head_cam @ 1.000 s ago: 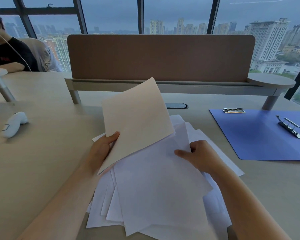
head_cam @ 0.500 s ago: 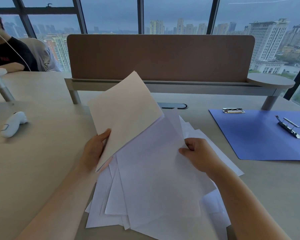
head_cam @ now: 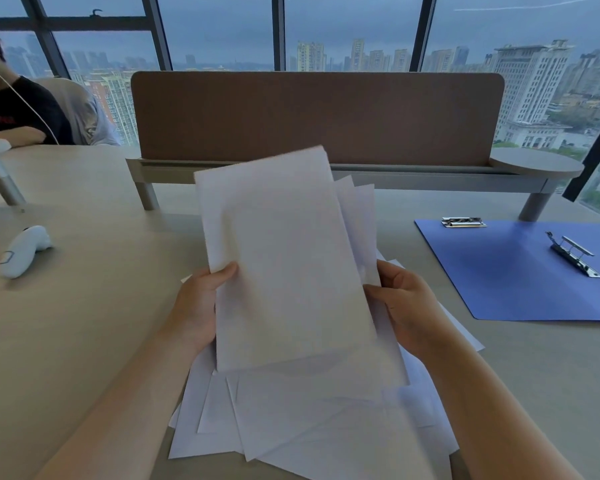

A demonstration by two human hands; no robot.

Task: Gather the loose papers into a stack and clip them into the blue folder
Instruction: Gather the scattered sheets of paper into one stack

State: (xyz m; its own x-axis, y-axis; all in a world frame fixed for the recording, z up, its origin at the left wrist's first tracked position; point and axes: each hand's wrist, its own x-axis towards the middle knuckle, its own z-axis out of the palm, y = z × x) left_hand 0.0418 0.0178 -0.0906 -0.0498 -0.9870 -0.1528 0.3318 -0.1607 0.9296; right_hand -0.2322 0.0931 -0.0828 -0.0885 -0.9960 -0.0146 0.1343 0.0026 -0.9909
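White sheets [head_cam: 284, 258] stand tilted between our hands: the left hand [head_cam: 198, 306] pinches one long edge, the right hand [head_cam: 406, 306] grips the other. We judge the gathering half done, since loose papers [head_cam: 309, 420] lie fanned beneath both wrists. Next we should square the bundle and collect the rest. The blue folder [head_cam: 520, 275] lies open beyond the right hand, its clip [head_cam: 574, 256] bare. A white controller [head_cam: 23, 251] sits well left, clear of our path.

A brown divider panel [head_cam: 317, 117] stands on a grey rail beyond the grip, at the far edge of the desk [head_cam: 84, 306]. A white handheld controller [head_cam: 23, 251] lies on the desk, well to the left of the grip. A seated person [head_cam: 11, 109] is at far left. Windows [head_cam: 343, 32] show city buildings.
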